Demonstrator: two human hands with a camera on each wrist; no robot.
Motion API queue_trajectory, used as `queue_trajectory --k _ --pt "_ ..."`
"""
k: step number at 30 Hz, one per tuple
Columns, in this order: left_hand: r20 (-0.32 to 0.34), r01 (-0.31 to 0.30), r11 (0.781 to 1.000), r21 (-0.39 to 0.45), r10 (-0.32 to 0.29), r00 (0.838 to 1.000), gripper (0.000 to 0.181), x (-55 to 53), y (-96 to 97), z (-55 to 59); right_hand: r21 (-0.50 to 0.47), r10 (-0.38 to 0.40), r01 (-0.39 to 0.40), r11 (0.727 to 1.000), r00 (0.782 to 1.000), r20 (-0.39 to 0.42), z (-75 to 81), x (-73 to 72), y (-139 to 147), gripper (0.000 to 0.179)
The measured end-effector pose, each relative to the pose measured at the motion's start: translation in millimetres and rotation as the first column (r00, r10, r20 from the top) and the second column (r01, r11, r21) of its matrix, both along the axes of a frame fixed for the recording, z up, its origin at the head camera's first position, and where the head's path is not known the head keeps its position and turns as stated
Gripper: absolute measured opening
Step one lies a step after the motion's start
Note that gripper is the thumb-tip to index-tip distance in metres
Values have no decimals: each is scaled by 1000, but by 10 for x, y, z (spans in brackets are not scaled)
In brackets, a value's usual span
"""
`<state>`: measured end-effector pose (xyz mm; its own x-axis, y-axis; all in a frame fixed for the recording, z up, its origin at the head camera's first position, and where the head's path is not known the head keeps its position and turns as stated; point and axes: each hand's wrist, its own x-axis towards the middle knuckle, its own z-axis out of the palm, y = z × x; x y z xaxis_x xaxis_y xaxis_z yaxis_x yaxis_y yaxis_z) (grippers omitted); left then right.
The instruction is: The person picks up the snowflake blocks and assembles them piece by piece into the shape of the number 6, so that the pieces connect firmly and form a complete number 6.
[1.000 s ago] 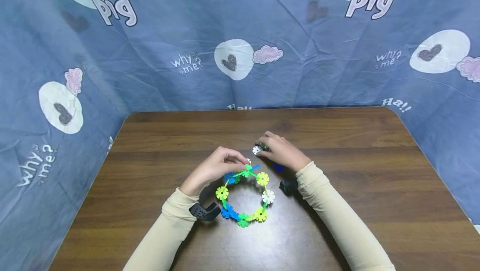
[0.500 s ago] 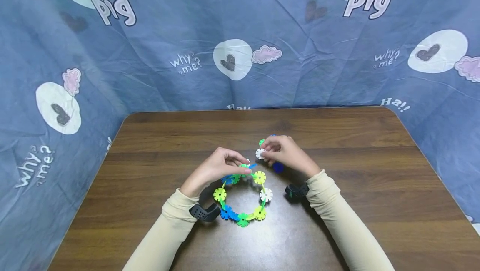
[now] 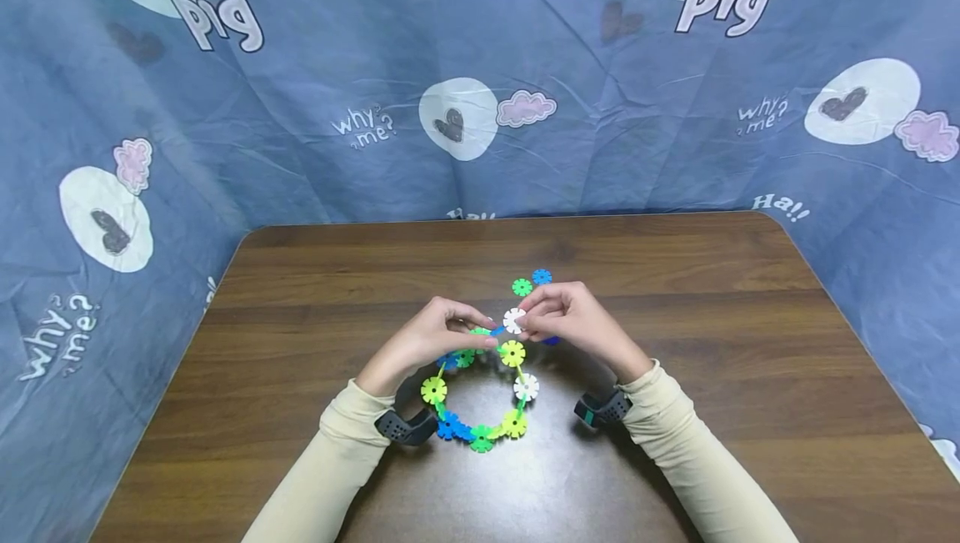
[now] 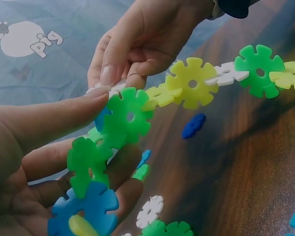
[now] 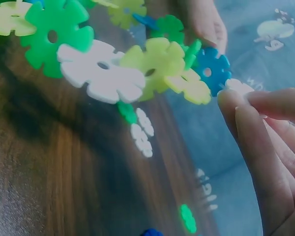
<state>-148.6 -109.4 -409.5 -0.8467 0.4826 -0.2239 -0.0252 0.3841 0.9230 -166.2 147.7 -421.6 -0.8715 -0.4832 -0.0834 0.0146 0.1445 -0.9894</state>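
Observation:
A ring of linked snowflake discs (image 3: 433, 390) in green, yellow, blue and white hangs above the brown table. My left hand (image 3: 438, 336) holds its far side, pinching near a green disc (image 4: 129, 115) between thumb and fingers. A blue disc (image 5: 214, 71) sticks out from that spot toward the right. Between thumb and fingertips, my right hand (image 3: 577, 326) pinches a white snowflake disc (image 3: 513, 320). The white disc's edge is at the blue disc; whether their slots interlock I cannot tell. Fingers partly cover the white disc in both wrist views.
Beyond my right hand lie a loose green disc (image 3: 522, 287) and a blue disc (image 3: 542, 276). A dark blue disc (image 3: 552, 340) is partly hidden under that hand. White discs (image 5: 141, 140) also lie on the table (image 3: 712, 376). A blue printed cloth (image 3: 360, 168) hangs behind.
My right hand has picked up the white disc from among the loose pieces and brought it left and nearer to the blue disc. The left hand keeps its hold on the ring.

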Motion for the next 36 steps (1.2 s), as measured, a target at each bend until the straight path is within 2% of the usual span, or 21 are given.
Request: queue_trajectory --k 12,21,27,32,36 --pt "11 15 997 72 -16 1000 27 -13 32 -9 30 -16 16 999 999 -29 72 50 -31 17" --pt "-30 23 997 71 -21 999 29 2 30 -34 23 -19 20 1000 1000 -18 61 44 -37 20" --pt "-31 20 997 69 -18 999 28 4 28 -29 9 -17 17 1000 1000 -15 39 29 -32 20" --pt "-29 14 998 68 -12 999 28 7 33 -32 20 -6 7 1000 1000 -20 33 29 -35 20" --pt "-55 19 997 69 -15 998 26 16 48 -41 37 -6 7 999 1000 -30 34 33 -38 17"
